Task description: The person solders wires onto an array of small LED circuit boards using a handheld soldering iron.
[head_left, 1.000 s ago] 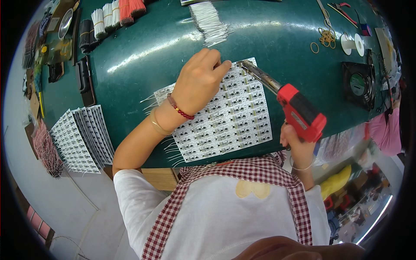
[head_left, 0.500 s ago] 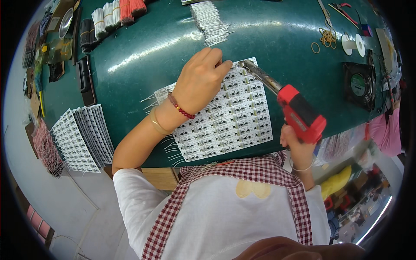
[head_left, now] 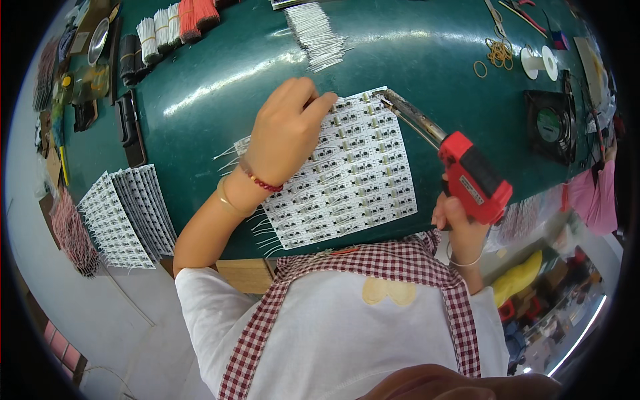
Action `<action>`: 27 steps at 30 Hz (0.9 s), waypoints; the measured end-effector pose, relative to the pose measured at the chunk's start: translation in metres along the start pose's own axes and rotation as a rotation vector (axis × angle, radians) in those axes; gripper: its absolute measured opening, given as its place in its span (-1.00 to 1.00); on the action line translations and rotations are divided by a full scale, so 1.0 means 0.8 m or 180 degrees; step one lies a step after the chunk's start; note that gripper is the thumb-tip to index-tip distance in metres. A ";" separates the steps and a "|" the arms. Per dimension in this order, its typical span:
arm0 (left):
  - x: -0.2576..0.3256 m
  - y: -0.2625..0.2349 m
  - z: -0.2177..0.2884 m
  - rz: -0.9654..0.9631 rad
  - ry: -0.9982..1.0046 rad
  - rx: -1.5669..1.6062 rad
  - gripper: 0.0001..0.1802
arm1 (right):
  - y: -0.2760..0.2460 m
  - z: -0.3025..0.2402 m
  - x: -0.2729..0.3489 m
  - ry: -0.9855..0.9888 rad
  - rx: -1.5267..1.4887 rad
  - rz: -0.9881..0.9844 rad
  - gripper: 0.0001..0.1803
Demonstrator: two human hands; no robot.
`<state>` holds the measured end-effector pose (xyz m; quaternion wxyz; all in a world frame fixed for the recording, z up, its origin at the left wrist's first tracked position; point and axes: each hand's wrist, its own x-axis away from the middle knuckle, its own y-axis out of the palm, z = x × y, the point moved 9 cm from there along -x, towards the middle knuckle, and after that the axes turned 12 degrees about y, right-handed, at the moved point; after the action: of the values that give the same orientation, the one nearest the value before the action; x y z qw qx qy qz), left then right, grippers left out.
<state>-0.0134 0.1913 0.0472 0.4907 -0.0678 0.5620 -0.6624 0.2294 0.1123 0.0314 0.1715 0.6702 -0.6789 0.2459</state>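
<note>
My right hand (head_left: 461, 225) grips a red and black soldering gun (head_left: 472, 179) by its handle. The gun's thin metal tip meets the far right corner of a white circuit board sheet (head_left: 353, 183), which carries many small dark parts. My left hand (head_left: 288, 130) hovers over the sheet's far left part with thumb and fingers pinched together; whatever is between them is hidden. Short white wires stick out past the sheet's left edge. Just beyond my left hand, a pile of white wires (head_left: 313, 35) lies on the green table (head_left: 220, 73).
Several similar board sheets (head_left: 130, 217) lean at the table's left edge. Bundles of white and red wires (head_left: 160, 30) lie far left. At right are rubber bands (head_left: 499, 53), a white spool (head_left: 539, 62) and a black fan (head_left: 551, 125). Pink wires (head_left: 72, 233) hang at left.
My left hand has shifted left and slightly nearer, away from the tip. The soldering gun has moved a little right, its tip still at the sheet's far right corner.
</note>
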 end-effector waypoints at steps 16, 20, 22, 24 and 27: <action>-0.003 0.026 0.026 0.0074 0.0355 0.0029 -0.70 | -0.003 0.022 0.003 0.0235 0.0244 -0.0054 -0.70; -0.003 0.027 0.026 0.0093 0.0347 0.0054 -0.70 | -0.002 0.021 0.002 0.0136 0.0322 -0.0088 -0.74; -0.003 0.028 0.026 0.0090 0.0339 0.0040 -0.70 | -0.005 0.025 0.000 -0.0069 0.0526 -0.0103 -0.74; -0.003 0.028 0.028 0.0086 0.0323 -0.0009 -0.70 | -0.004 0.023 0.002 -0.0269 0.0733 -0.0115 -0.74; -0.005 0.027 0.030 0.0076 0.0305 -0.0019 -0.70 | -0.006 0.026 0.005 -0.0260 0.0718 -0.0093 -0.71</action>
<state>0.0167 0.1803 0.0399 0.4709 -0.0307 0.5876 -0.6573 0.2358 0.0977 0.0172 0.0708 0.7045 -0.6435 0.2908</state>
